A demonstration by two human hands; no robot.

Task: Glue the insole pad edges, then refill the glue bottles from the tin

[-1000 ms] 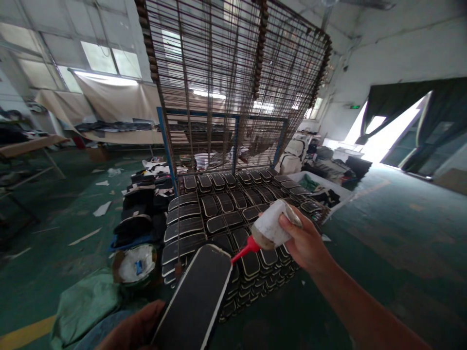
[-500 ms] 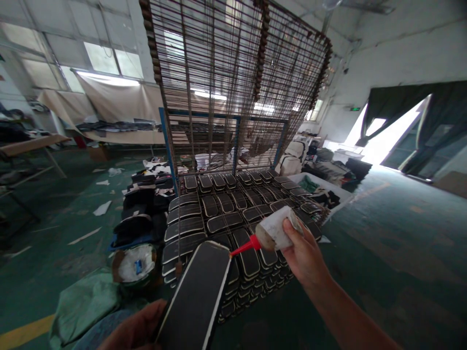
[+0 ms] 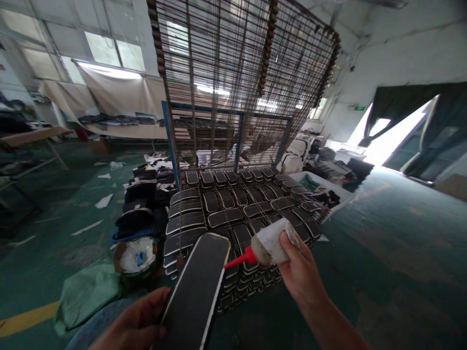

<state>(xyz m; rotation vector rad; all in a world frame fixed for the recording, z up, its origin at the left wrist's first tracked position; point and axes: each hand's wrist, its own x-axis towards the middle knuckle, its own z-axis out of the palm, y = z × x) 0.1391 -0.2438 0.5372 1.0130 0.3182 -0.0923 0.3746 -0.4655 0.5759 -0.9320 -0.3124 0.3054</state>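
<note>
My left hand (image 3: 133, 326) grips the near end of a long black panel with a white rim (image 3: 195, 291), held tilted up toward me. My right hand (image 3: 297, 270) holds a white squeeze bottle (image 3: 270, 241) on its side. The bottle's red nozzle (image 3: 237, 260) points left and its tip touches the panel's right rim near the far end. Just behind the panel lies a wire rack (image 3: 237, 209) loaded with several similar black panels in rows.
A tall wire grid (image 3: 241, 82) leans up behind the rack on a blue frame (image 3: 168, 141). Piles of black pieces (image 3: 146, 199), a bowl-like tub (image 3: 135, 255) and a green bag (image 3: 85, 294) sit on the floor at left. Bins of material (image 3: 321, 187) stand at right.
The nozzle tip has slid down along the panel's right rim, toward me. My left hand now shows more, and the view has shifted slightly upward and left.
</note>
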